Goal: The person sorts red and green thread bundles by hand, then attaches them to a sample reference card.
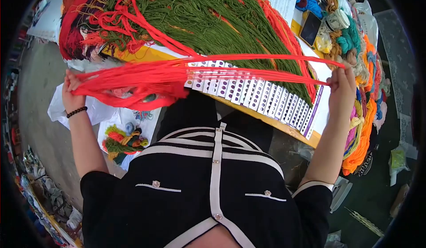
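Grey concrete-like floor (40,79) is surrounding a wood-edged worktable (277,124), which is bearing a broad spread of dark-green yarn (204,17). Nearer the body, a long bright-red hank of yarn (133,81) is spanning the space between the hands, hanging thick and loose toward the left and narrowing to two thin, straighter bundles toward the right; a red cord of yarn (164,37) is running up to it near mid-span, though whether the two are joining cannot be told. White dotted card strips (255,95) are lying in a row along the near table edge, partly beneath the strands. Of the hands, the bare left hand (73,88) is grasping the gathered end, its fingers curling around the yarn; the bare right hand (341,77) is pinching the narrow bundles between thumb and fingertips. Good handling is probably depending on even tension, with both grips holding level, the two bundles running parallel, and the slack lower loops hanging clear of the table edge to avoid snagging.
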Demonstrator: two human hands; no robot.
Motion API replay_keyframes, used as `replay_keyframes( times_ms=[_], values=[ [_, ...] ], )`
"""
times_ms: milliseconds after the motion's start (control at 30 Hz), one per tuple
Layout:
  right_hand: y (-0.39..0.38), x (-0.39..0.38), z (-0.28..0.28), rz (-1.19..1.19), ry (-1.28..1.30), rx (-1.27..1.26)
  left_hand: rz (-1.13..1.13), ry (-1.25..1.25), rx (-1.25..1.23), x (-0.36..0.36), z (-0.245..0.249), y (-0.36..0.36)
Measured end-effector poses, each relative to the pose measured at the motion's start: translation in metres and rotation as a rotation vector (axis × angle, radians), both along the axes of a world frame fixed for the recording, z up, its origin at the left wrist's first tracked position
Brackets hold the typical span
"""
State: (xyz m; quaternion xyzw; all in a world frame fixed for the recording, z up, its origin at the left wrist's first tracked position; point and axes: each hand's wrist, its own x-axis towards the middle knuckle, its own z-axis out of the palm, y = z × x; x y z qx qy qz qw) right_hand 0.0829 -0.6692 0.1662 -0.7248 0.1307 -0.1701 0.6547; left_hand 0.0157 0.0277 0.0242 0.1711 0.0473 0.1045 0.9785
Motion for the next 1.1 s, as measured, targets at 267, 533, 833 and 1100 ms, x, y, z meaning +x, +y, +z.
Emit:
replay_keyframes(
  times_ms=[267,533,833,1100],
  values=[
    [-0.205,0.037,-0.043,-0.22,0.094,0.346,0.555,0.512,0.474,-0.002,-0.039,0.122],
    [-0.084,0.022,-0.032,0.036,0.258,-0.32,0.178,0.429,0.397,-0.009,-0.015,-0.015],
    [0.186,-0.045,-0.062,1.015,0.005,-0.806,-0.818,0.183,0.734,0.008,0.031,-0.31],
    [0.155,-0.043,-0.053,0.922,-0.057,-0.515,-0.437,-0.243,1.44,0.005,0.055,-0.34]
  ],
)
